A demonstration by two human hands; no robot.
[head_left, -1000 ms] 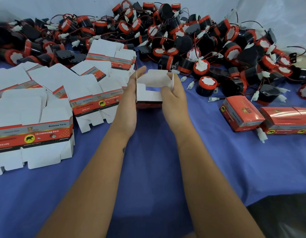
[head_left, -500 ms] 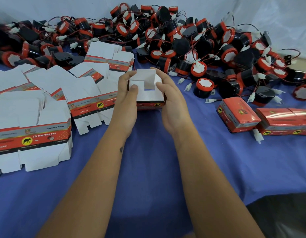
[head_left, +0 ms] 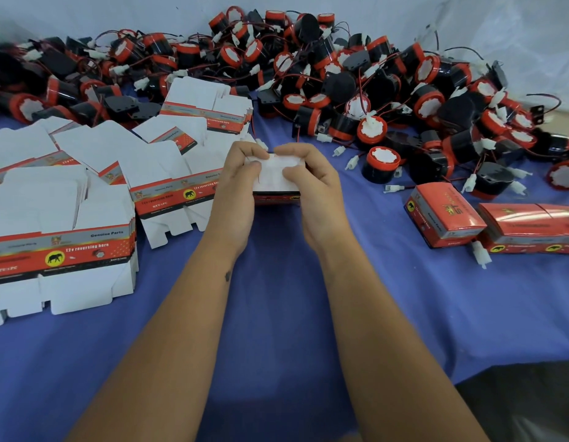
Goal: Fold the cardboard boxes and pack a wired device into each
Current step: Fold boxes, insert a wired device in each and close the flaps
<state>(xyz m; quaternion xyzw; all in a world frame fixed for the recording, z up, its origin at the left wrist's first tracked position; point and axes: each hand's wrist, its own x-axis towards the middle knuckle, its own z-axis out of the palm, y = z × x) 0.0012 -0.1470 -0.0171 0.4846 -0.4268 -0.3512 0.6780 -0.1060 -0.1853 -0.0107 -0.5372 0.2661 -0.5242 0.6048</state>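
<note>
Head view showed a small cardboard box point(head_left: 276, 177) held above the middle of the blue-covered tabletop point(head_left: 276, 314), its white flaps facing up and a red printed side just visible along its lower edge. Both hands gripped it: the left hand point(head_left: 236, 189) curled around its left side with the thumb pressed on the white top, and the right hand point(head_left: 315, 189) curled around its right side, thumb likewise on top and fingertips bent over the far edge. Just left of the hands lay stacks of flat unfolded boxes point(head_left: 63, 224), white with a red band reading "12v reversing horn" and a yellow elephant badge, spreading toward the left edge of the tabletop. Along the far edge sprawled a large heap of black and red reversing horns point(head_left: 356, 90) with red wires and white connectors. Near the right edge sat a closed red box point(head_left: 442, 215), and touching it on the right, a second closed red box point(head_left: 532, 228).
</note>
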